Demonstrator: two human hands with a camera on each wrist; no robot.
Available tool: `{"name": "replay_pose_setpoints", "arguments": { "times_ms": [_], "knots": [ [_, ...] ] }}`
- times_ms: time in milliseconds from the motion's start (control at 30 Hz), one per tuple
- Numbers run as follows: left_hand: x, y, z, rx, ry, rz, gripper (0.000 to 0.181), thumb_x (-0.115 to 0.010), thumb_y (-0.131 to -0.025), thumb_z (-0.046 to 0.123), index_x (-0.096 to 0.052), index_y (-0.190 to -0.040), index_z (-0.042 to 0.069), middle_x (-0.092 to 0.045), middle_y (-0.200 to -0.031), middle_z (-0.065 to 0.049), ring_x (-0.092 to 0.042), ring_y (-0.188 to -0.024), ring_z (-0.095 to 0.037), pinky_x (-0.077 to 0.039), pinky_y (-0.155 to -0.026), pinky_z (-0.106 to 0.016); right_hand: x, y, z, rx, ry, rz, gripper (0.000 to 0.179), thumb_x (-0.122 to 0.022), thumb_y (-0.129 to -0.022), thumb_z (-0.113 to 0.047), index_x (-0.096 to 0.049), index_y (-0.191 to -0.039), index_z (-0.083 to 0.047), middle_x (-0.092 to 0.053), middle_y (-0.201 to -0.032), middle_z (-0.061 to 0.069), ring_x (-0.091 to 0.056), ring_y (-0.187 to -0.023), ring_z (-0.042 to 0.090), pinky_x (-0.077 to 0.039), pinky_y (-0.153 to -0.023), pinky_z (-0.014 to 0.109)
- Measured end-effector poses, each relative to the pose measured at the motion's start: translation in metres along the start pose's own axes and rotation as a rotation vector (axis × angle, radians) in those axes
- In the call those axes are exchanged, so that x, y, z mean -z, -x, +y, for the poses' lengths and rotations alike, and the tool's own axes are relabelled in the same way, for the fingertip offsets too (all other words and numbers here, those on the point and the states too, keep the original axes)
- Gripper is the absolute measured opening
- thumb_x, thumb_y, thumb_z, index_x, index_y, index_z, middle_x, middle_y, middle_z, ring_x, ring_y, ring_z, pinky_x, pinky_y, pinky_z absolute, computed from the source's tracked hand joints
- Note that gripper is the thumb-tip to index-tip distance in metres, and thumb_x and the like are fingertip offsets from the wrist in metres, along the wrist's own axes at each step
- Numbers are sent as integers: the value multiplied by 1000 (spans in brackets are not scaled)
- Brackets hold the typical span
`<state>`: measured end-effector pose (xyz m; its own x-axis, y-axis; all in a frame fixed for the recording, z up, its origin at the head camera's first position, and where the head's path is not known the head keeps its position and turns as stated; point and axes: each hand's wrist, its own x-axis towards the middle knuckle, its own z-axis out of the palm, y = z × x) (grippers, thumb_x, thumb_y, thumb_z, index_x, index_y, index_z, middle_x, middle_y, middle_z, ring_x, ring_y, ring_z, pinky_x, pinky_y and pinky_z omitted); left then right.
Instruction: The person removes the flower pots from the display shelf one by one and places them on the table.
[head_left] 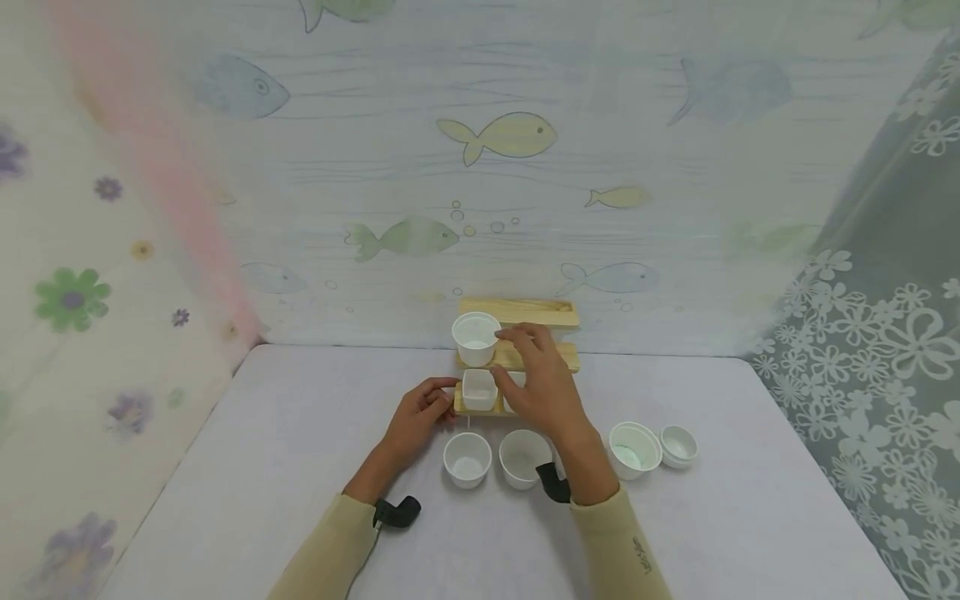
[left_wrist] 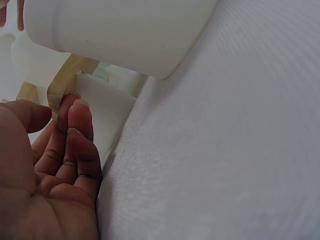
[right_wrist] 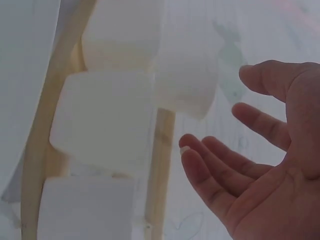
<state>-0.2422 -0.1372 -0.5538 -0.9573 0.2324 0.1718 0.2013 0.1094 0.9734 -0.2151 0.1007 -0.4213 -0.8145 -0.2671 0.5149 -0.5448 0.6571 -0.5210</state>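
A tiered wooden rack point(head_left: 519, 312) stands at the table's back edge. My left hand point(head_left: 420, 421) pinches the left end of its lowest tier; the left wrist view shows the wooden end point(left_wrist: 62, 80) between thumb and fingertips. A round white cup point(head_left: 476, 346) sits upright at the left of the middle tier. My right hand point(head_left: 546, 383) is beside this cup, its fingers spread and relaxed; the right wrist view shows them apart from the cup point(right_wrist: 185, 65). Square white cups point(head_left: 478, 390) stand on the lowest tier, partly hidden by my right hand.
Two round white cups, a left one point(head_left: 467, 460) and a right one point(head_left: 521, 458), stand in front of the rack. Farther right are a larger round cup point(head_left: 634, 450) and a smaller one point(head_left: 678, 447). A fish-patterned curtain point(head_left: 337, 183) hangs behind the white table point(head_left: 247, 467).
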Motion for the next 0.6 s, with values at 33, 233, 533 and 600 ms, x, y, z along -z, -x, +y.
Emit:
{"name": "replay_pose_setpoints", "arguments": {
  "times_ms": [33, 233, 533, 600],
  "knots": [
    [1, -1, 0, -2, -1, -3, 32, -58, -111, 17, -63, -140, 6, -71, -93, -15, -67, -83, -18, -57, -76, -26, -2, -1, -1, -7, -4, -7, 47, -78, -97, -17, -63, -141, -13, -53, -146, 12, -62, -127, 34, -53, -105, 52],
    [6, -9, -1, -10, 3, -23, 32, -57, -111, 19, -63, -141, 7, -71, -94, -16, -67, -83, -18, -57, -77, -26, -12, -8, -4, -23, 7, -31, 52, -78, -97, -18, -60, -146, -15, -51, -151, 15, -64, -124, 35, -56, -101, 52],
    [13, -21, -8, -16, 18, -35, 30, -58, -111, 18, -64, -139, 9, -71, -92, -13, -68, -82, -19, -57, -76, -27, -27, -15, 2, -73, 54, -50, 58, -78, -98, -23, -57, -151, -18, -51, -150, 18, -66, -119, 38, -58, -96, 54],
    [14, -24, -9, -15, 20, -38, 30, -59, -111, 18, -64, -139, 9, -71, -91, -11, -68, -82, -19, -57, -75, -27, -29, -17, 4, -73, 56, -48, 58, -79, -97, -22, -57, -151, -17, -52, -149, 19, -67, -118, 39, -58, -96, 54]
  ]
}}
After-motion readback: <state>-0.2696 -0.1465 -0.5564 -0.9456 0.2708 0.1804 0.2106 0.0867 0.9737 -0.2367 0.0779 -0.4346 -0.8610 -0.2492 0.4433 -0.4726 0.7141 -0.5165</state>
